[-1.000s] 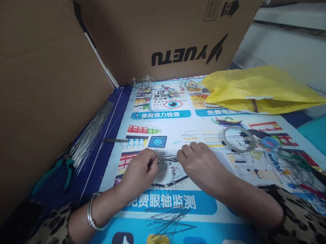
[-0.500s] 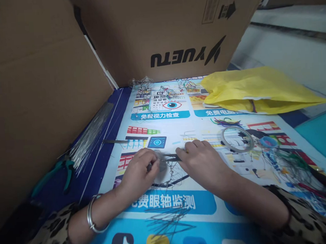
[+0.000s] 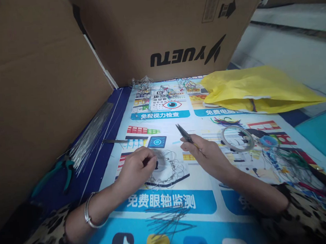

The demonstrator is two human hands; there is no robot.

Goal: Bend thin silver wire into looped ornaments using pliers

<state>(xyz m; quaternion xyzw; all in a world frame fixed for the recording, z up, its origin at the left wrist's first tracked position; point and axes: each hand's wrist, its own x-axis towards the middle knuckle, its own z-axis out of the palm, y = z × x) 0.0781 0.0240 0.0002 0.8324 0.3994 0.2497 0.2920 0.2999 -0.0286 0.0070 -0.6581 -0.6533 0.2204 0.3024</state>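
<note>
Curled closed, my left hand (image 3: 139, 167) pinches the edge of a looped wire piece with small silvery beads (image 3: 170, 173), which spreads to its right over the printed sheet. My right hand (image 3: 209, 154) is wrapped round long-nose pliers (image 3: 184, 133), their dark jaws pointing up and to the left, apart from the beaded wire. Most of the pliers' handles are hidden in my palm. Several dark cut wires (image 3: 171, 221) lie in a crossed pile on the sheet nearer to me.
Straight silvery wires (image 3: 92, 137) and teal-handled pliers (image 3: 56, 176) lie at left. A tape roll (image 3: 223, 140), tangled coloured wires (image 3: 295, 163) and a yellow bag (image 3: 249, 87) are at right. Wire tangles (image 3: 163, 90) sit before a cardboard wall (image 3: 135, 35).
My right hand has drawn the pliers away from the beaded wire, to the right and up, tilting their jaws upward. My left hand stays nearly in place, and more of the wire loop shows.
</note>
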